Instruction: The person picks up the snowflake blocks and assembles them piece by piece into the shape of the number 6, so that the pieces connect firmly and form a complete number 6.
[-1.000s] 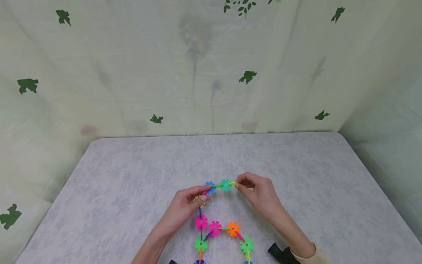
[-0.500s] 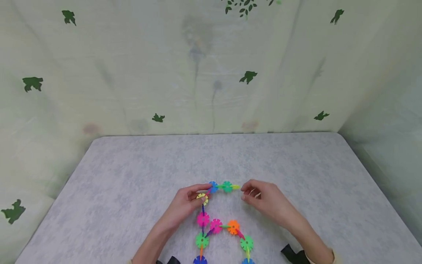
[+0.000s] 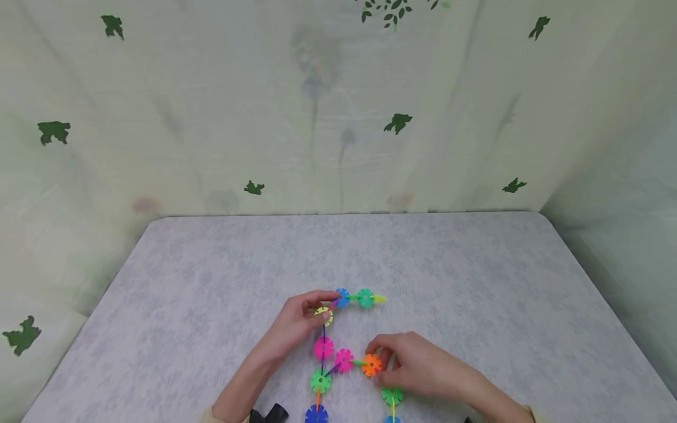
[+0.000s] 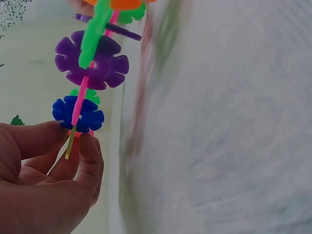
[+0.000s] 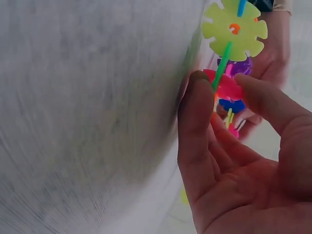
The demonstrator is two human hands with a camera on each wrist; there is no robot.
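A chain of slotted flower-shaped plastic discs (image 3: 324,348), joined edge to edge, stretches between both hands. With thumb and fingers, my left hand (image 3: 298,322) pinches its upper left part, around a yellow disc (image 3: 324,317). From there a blue disc (image 3: 342,298) and a green disc (image 3: 365,298) run right to a free yellow piece (image 3: 379,299). My right hand (image 3: 420,364) grips the lower branch at an orange disc (image 3: 371,365). In the right wrist view, thumb and fingertips close on a reddish disc (image 5: 231,90) below a yellow-green one. The left wrist view shows fingertips at a dark blue disc (image 4: 91,118).
The grey mottled tabletop (image 3: 254,258) lies under the hands, with its far edge against a pale curtain (image 3: 211,117) printed with leaves. More of the chain, including a dark blue disc (image 3: 316,414), runs off the bottom of the head view.
My right hand has let go of the yellow end piece, moved down toward me and taken hold of the orange disc. My left hand keeps its grip in about the same place.
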